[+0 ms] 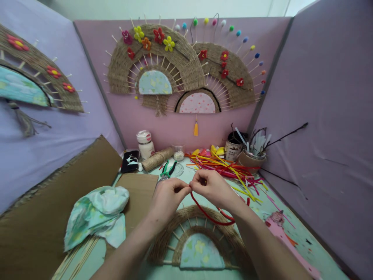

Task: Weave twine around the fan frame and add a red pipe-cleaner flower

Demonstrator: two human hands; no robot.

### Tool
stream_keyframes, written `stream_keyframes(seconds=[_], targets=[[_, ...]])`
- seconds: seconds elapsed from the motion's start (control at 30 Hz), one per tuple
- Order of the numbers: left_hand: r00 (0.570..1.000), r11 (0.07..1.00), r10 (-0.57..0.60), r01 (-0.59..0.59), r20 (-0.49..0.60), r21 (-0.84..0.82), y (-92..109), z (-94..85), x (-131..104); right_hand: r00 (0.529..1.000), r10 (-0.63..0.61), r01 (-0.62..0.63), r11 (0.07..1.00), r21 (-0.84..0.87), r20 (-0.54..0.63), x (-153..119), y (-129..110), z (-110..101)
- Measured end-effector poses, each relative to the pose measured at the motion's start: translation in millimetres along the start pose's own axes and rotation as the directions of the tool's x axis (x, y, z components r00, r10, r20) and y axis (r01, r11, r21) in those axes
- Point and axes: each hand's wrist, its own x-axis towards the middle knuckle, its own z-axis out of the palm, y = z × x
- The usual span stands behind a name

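Forearms reaching over fan toward bench's near edge; left hand, right hand meeting, fingers pinching red pipe cleaner.

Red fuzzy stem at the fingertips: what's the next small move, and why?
Probably bend the red fuzzy stem slightly with the right hand, using the left hand as an anchor: both hands' fingertips meet on it, while a length of it hangs in a loose curve over the woven fan.
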Motion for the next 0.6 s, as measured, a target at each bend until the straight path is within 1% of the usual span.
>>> stream_keyframes(seconds=[0.1,0.2,0.3,0.37,0.43,0.5,0.57,0.6], targets=[[0.993,0.992,0.100,-0.095,-0.063,0.077,-2,2.9,-4,0.997,0.034,-0.036,0.999,-0.037,-0.065,3,0,8],[0.973,0.967,0.193,-0.166,-0.127,0.195,-5,9.5,-8,0.983,0.077,-0.090,0.993,-0.073,-0.168,4,1,20],[0.951,0.925,0.273,-0.218,-0.145,0.310,-8,15.5,-10,0.960,0.094,-0.128,0.985,-0.114,-0.264,4,2,29],[0.946,0.915,0.290,-0.229,-0.144,0.332,-8,15.5,-10,0.953,0.089,-0.125,0.986,-0.109,-0.288,4,2,27],[0.956,0.936,0.261,-0.216,-0.137,0.277,-5,10.9,-7,0.971,0.063,-0.076,0.996,-0.046,-0.231,3,1,18],[0.980,0.977,0.173,-0.159,-0.099,0.140,-1,2.8,-4,0.995,0.009,-0.002,0.997,0.072,-0.095,3,0,3],[0.998,0.997,0.057,-0.056,0.010,-0.057,1,-6.0,-1,1.000,-0.005,0.009,0.982,0.190,-0.018,1,-1,-14],[0.996,0.987,0.019,-0.005,0.082,-0.159,2,-9.7,1,1.000,0.001,-0.003,0.972,0.236,0.008,-1,-1,-21]])
